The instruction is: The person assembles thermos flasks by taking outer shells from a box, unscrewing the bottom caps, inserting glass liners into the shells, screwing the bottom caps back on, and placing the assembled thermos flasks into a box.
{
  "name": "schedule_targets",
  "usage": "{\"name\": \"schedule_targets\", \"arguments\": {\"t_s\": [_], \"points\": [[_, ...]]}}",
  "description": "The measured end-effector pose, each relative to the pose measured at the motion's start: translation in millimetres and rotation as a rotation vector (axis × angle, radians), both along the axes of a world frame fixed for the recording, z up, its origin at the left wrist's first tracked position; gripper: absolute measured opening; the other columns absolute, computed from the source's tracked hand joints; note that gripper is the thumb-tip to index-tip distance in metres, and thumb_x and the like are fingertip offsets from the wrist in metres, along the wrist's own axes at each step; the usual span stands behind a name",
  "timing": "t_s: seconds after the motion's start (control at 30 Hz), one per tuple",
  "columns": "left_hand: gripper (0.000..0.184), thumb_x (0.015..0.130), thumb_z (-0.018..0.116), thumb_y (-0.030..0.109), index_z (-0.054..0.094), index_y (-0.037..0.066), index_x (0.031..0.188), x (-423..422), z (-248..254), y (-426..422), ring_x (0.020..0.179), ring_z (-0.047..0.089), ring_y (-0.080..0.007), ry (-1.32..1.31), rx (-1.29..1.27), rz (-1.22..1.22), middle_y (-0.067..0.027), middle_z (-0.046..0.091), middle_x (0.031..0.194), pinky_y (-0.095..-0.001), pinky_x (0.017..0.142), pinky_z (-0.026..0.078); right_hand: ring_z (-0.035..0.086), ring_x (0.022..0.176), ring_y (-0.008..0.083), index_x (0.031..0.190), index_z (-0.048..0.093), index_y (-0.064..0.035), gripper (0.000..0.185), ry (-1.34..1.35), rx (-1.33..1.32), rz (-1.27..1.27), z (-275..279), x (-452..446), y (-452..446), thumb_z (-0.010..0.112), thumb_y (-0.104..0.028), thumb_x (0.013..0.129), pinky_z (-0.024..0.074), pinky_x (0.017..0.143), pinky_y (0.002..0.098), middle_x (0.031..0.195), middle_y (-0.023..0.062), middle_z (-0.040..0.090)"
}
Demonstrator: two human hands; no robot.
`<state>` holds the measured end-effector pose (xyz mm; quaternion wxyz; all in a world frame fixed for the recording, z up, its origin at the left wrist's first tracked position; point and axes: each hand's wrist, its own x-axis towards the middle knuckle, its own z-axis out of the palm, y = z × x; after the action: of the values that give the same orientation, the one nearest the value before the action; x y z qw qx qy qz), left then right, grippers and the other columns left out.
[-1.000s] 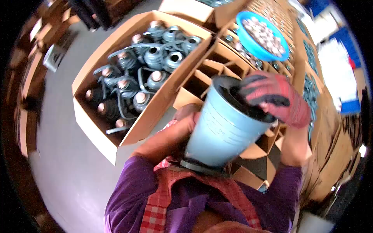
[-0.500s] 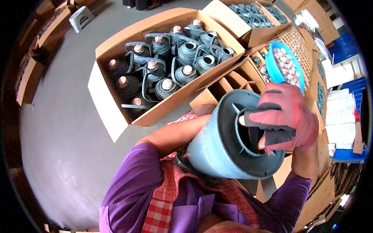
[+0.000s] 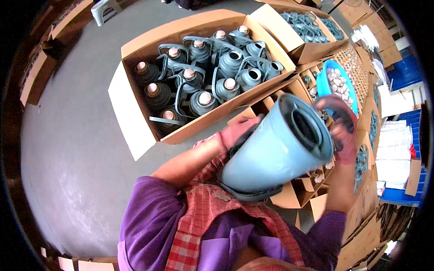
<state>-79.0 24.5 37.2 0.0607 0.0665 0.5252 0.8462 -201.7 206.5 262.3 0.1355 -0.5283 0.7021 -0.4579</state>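
Observation:
A blue-grey plastic flask casing (image 3: 275, 147) is tilted in front of my chest, its round ringed end (image 3: 305, 124) facing up and to the right. My left hand (image 3: 242, 131), in a red and black glove, grips its left side; some of the fingers are hidden behind it. Just right of the ringed end is my right hand (image 3: 341, 124), gloved alike and smeared by motion. Its fingers curve near the rim, and I cannot tell whether they touch it or hold anything.
Ahead stands a carton (image 3: 181, 131) of flasks with handles, several topped by pale stoppers. A blue basin (image 3: 322, 83) of small pale pieces sits at the right, beside divided cartons (image 3: 294, 194). Another carton (image 3: 312, 52) holds blue-grey plastic parts. A grey stool (image 3: 101, 10) stands far left.
My right hand has come out of the ringed end and moved right. The casing has turned, showing more of its side. My left hand now shows on its left side.

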Motion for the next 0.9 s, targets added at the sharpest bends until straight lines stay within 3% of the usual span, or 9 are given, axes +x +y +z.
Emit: {"name": "schedule_targets", "arguments": {"t_s": [0.07,0.1,0.27,0.33,0.43,0.53,0.63,0.83,0.9], "points": [[0.034,0.09,0.053,0.02,0.056,-0.001,0.117,24,-2,-9,0.098,0.057,-0.0156,0.12,0.182,0.072,-0.0067,0.062,0.105,-0.0297,0.086,0.045,0.053,0.108,0.0213,0.126,0.048,-0.0015,0.068,-0.703,-0.365,-0.226,-53,20,17,0.067,-0.043,0.075,0.0431,0.093,0.0352,0.123,0.0102,0.054],[0.036,0.086,0.056,0.017,0.056,-0.002,0.117,30,-29,-13,0.095,0.057,-0.0142,0.232,-0.347,0.296,-0.0054,0.064,0.098,-0.0289,0.086,0.043,0.045,0.12,0.0242,0.139,0.031,-0.0031,0.073,-0.987,-0.455,-0.024,-97,9,41,0.06,-0.04,0.083,0.037,0.102,0.0365,0.139,0.0126,0.039],[0.037,0.075,0.065,0.015,0.06,0.001,0.108,44,-54,-10,0.078,0.056,-0.0205,0.018,-0.302,0.531,-0.0101,0.061,0.081,-0.031,0.07,0.046,0.046,0.112,0.0251,0.13,0.039,-0.0017,0.069,-0.601,-0.012,-0.346,-221,65,116,0.062,-0.04,0.078,0.0368,0.097,0.0373,0.127,0.01,0.046],[0.018,0.07,0.061,0.008,0.063,0.005,0.088,20,-56,-30,0.07,0.055,-0.0272,0.351,-1.452,0.881,-0.0107,0.057,0.072,-0.0366,0.063,0.045,0.052,0.105,0.0244,0.124,0.047,-0.0025,0.073,-0.351,-0.015,-0.299,-190,98,81,0.076,-0.043,0.069,0.0407,0.092,0.0371,0.116,0.0078,0.054],[0.016,0.086,0.055,0.018,0.066,0.006,0.086,27,-3,-71,0.074,0.062,-0.0153,0.096,-1.086,0.657,-0.0064,0.066,0.082,-0.028,0.068,0.051,0.057,0.097,0.0224,0.113,0.054,-0.0024,0.039,-0.161,-0.07,-0.341,-193,93,75,0.065,-0.023,0.082,0.0441,0.086,0.0348,0.105,0.0079,0.059],[0.027,0.092,0.046,0.027,0.064,0.007,0.093,-25,-24,-102,0.072,0.064,-0.0184,-0.321,0.603,0.591,-0.0086,0.066,0.084,-0.032,0.068,0.053,0.058,0.086,0.0217,0.103,0.058,-0.003,0.028,-0.3,-0.175,-0.514,-146,90,10,0.063,-0.02,0.082,0.0457,0.075,0.0343,0.097,0.0087,0.061],[0.02,0.087,0.049,0.015,0.065,0.004,0.089,-63,-88,-137,0.066,0.06,-0.0183,0.032,-0.486,0.658,-0.0073,0.064,0.077,-0.0294,0.062,0.049,0.059,0.072,0.0233,0.096,0.06,-0.0027,0.028,-0.006,-0.011,-0.648,-119,40,-69,0.062,-0.027,0.083,0.0463,0.063,0.0354,0.085,0.0127,0.062],[0.022,0.087,0.048,0.012,0.063,0.004,0.102,-32,-18,-127,0.088,0.063,-0.0188,-0.329,-0.027,0.615,-0.0091,0.065,0.1,-0.033,0.082,0.049,0.062,0.081,0.0359,0.102,0.059,-0.0042,0.039,0.361,0.113,-0.63,-57,-48,-191,0.061,-0.038,0.083,0.0477,0.074,0.0417,0.086,0.0181,0.064],[0.026,0.087,0.05,0.017,0.061,0.008,0.108,-61,-102,-150,0.094,0.062,-0.0199,-0.225,0.02,0.619,-0.0083,0.065,0.104,-0.0341,0.084,0.048,0.061,0.09,0.0363,0.105,0.059,-0.0049,0.044,0.431,0.361,-0.632,-60,-65,-232,0.058,-0.043,0.083,0.0478,0.08,0.0432,0.094,0.0194,0.064]]}}
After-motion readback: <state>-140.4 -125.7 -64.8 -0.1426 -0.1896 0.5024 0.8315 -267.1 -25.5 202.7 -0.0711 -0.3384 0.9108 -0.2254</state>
